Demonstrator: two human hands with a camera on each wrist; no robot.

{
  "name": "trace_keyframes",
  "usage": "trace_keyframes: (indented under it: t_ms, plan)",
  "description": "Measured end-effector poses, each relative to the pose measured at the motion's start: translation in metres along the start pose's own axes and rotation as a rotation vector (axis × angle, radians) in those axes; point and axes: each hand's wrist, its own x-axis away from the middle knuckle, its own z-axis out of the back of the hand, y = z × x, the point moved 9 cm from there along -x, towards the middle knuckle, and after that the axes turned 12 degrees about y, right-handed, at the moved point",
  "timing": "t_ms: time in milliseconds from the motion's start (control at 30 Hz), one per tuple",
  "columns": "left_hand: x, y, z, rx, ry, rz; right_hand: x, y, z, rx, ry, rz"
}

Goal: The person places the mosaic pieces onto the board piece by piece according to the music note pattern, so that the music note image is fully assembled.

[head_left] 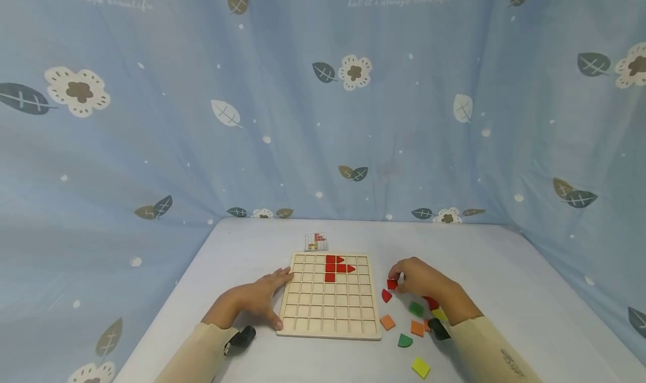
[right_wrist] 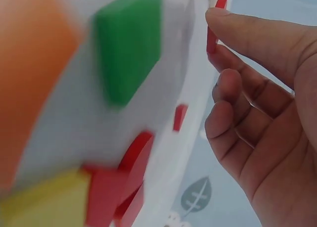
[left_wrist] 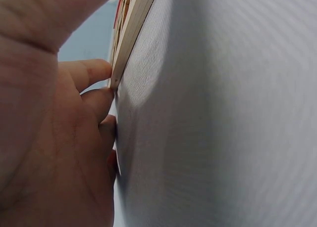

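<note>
A wooden grid board (head_left: 303,308) lies on the white table, with several red tiles (head_left: 330,268) set in its upper middle cells. My left hand (head_left: 257,300) rests at the board's left side, fingers spread, thumb by the near corner. In the left wrist view, fingertips touch the board's wooden edge (left_wrist: 130,36). To the right of the board, my right hand (head_left: 424,279) pinches a red square tile (head_left: 392,284) between thumb and fingers. The right wrist view shows the tile (right_wrist: 212,39) held edge-on. Just below it lies a red rounded wedge tile (head_left: 386,295).
Behind the board lies a small pattern card (head_left: 316,241). Loose tiles lie right of the board: green (head_left: 416,309), orange (head_left: 387,322), a green quarter-circle (head_left: 405,341) and yellow (head_left: 420,367). Red pieces (head_left: 431,303) sit partly under my right wrist. A blue curtain (head_left: 303,119) hangs behind the table.
</note>
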Motion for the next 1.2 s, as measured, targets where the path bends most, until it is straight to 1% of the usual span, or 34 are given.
trace_keyframes:
  t_ms: [233, 333, 533, 733, 833, 1067, 1200]
  plan:
    - [0.0, 0.0, 0.0, 0.013, 0.0, 0.003, -0.015, -0.022, -0.008, -0.026, -0.011, 0.054]
    - [0.0, 0.001, -0.001, 0.006, -0.001, 0.002, -0.02, -0.03, -0.014, -0.035, -0.016, 0.057]
    - [0.002, 0.004, 0.001, 0.027, 0.001, 0.006, -0.029, -0.051, -0.021, -0.047, -0.031, 0.072]
    - [0.002, 0.003, 0.001, 0.023, 0.007, 0.001, -0.039, -0.071, -0.03, -0.033, -0.042, 0.121]
    - [0.002, 0.002, 0.0, 0.022, 0.004, 0.003, -0.042, -0.081, -0.035, -0.034, -0.052, 0.161]
    - [0.002, 0.002, 0.002, 0.025, 0.005, 0.012, -0.05, -0.092, -0.046, -0.038, -0.053, 0.184]
    - [0.002, 0.003, 0.002, 0.024, 0.007, -0.001, -0.053, -0.097, -0.051, -0.038, -0.049, 0.21]
